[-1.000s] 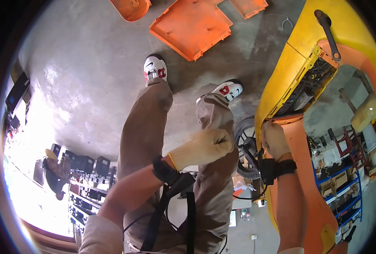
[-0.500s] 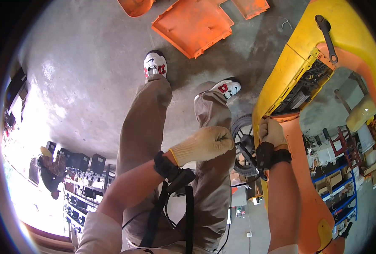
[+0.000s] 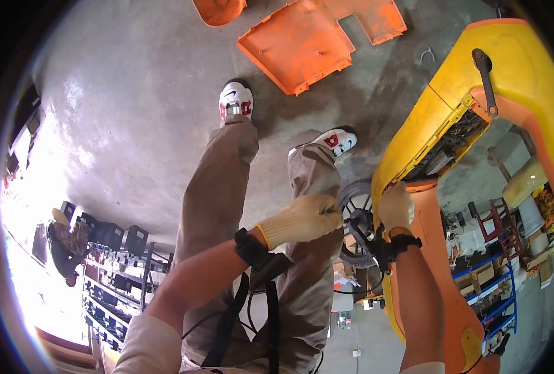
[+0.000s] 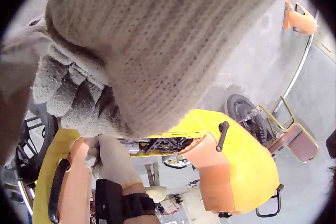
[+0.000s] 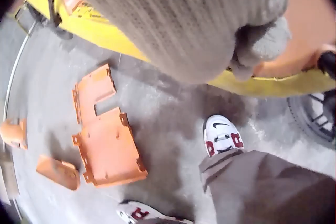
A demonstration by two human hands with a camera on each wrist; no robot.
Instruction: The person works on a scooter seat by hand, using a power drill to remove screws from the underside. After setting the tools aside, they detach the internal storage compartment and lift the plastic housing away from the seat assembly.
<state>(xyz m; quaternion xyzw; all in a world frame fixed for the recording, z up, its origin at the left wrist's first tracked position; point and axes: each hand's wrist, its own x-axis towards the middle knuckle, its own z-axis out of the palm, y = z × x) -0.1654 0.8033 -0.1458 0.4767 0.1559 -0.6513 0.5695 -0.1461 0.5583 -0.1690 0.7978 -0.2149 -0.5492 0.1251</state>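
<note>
My left hand [image 3: 303, 219], in a pale knitted glove, is curled in a fist above my right thigh; nothing shows in its grasp. Its folded grey-palmed fingers [image 4: 76, 95] fill the upper left of the left wrist view. My gloved right hand [image 3: 396, 207] touches the yellow and orange vehicle body [image 3: 408, 140], just below the long opening [image 3: 448, 149] with dark wiring inside. Curled fingers [image 5: 268, 43] show beside the orange panel in the right wrist view; whether they pinch anything is hidden. A black crank-like lever [image 3: 486, 81] is on the yellow body.
Orange covers [image 3: 299, 47] lie on the concrete floor ahead of my shoes [image 3: 235, 100]. A spoked wheel [image 3: 355, 209] is between my right leg and the body. Blue shelving [image 3: 498, 299] stands at the right, dark racks [image 3: 115, 283] and a person [image 3: 65, 243] at the left.
The head view has shifted, so the vehicle and floor covers appear lower. My right hand stays by the body's edge below the opening, its wrist turned slightly. My left hand remains curled.
</note>
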